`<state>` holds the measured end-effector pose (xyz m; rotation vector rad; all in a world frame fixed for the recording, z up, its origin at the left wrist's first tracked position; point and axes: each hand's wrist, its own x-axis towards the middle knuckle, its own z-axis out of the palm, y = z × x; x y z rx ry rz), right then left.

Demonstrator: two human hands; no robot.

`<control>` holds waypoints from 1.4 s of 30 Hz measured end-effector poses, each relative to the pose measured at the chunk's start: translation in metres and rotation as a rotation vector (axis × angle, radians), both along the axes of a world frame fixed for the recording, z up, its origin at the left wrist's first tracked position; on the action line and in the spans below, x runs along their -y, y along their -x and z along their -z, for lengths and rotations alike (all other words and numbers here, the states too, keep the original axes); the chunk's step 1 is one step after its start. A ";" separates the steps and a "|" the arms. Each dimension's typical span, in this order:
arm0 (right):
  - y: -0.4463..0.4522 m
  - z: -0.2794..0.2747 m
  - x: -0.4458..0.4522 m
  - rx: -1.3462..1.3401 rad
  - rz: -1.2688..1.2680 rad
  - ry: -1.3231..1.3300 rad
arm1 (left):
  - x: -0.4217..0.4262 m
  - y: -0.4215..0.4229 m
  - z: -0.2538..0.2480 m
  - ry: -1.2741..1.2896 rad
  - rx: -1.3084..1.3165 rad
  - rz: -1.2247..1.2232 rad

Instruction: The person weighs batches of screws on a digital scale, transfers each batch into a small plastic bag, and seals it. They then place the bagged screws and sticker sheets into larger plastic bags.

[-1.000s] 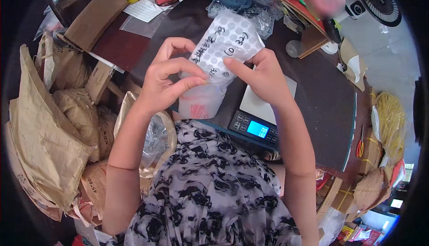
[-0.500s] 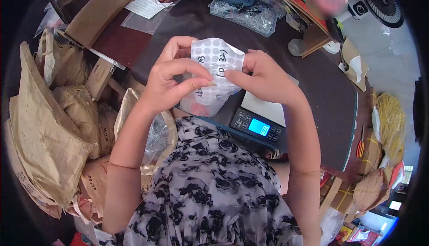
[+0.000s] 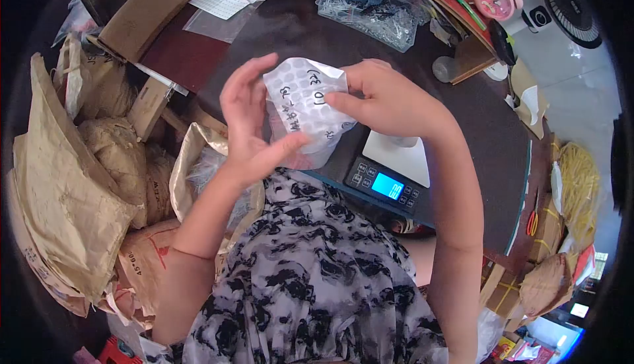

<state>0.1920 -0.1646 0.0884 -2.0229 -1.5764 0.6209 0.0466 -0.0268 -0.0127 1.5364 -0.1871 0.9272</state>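
A white sheet of round stickers [image 3: 297, 96] with black handwriting is held up above the table edge. My right hand [image 3: 389, 103] grips its right edge, thumb on the front and fingers behind. My left hand [image 3: 247, 123] is at the sheet's left side, fingers spread and curving upward, with the thumb across its lower left corner. Below the sheet shows something clear like a plastic bag, with a reddish patch [image 3: 300, 162]; the sheet hides most of it. Beside my right wrist lies a digital scale [image 3: 416, 163] with a lit blue display.
A clear tray of screws [image 3: 366, 20] stands at the back of the dark table [image 3: 475, 159]. An open bag [image 3: 188, 166] is at my left, among brown paper sacks [image 3: 72, 185]. Orange-handled scissors [image 3: 532, 222] hang at the right edge. A pink alarm clock [image 3: 496, 0] stands far right.
My left hand has gone from a pinch in front of the sheet to spread fingers at its left side. The sheet has shifted slightly left, still in my right hand.
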 end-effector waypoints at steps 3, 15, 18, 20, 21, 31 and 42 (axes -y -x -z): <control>-0.005 0.011 0.003 0.166 -0.032 -0.193 | 0.010 0.018 0.014 0.039 -0.224 -0.008; -0.001 -0.011 -0.014 0.290 -0.040 0.123 | 0.018 0.023 0.057 0.180 -0.511 0.076; 0.004 0.002 -0.013 0.453 -0.009 -0.042 | 0.019 0.022 0.057 0.182 -0.494 0.055; 0.005 0.004 -0.014 0.463 -0.033 -0.067 | 0.019 0.024 0.052 0.167 -0.526 0.055; 0.006 0.005 -0.014 0.468 -0.045 -0.080 | 0.019 0.025 0.050 0.160 -0.542 0.055; 0.003 -0.002 -0.005 0.203 -0.127 -0.044 | 0.016 0.025 0.062 0.211 -0.500 0.077; 0.012 -0.002 -0.014 0.164 0.120 -0.041 | 0.019 0.023 0.054 0.215 -0.495 0.095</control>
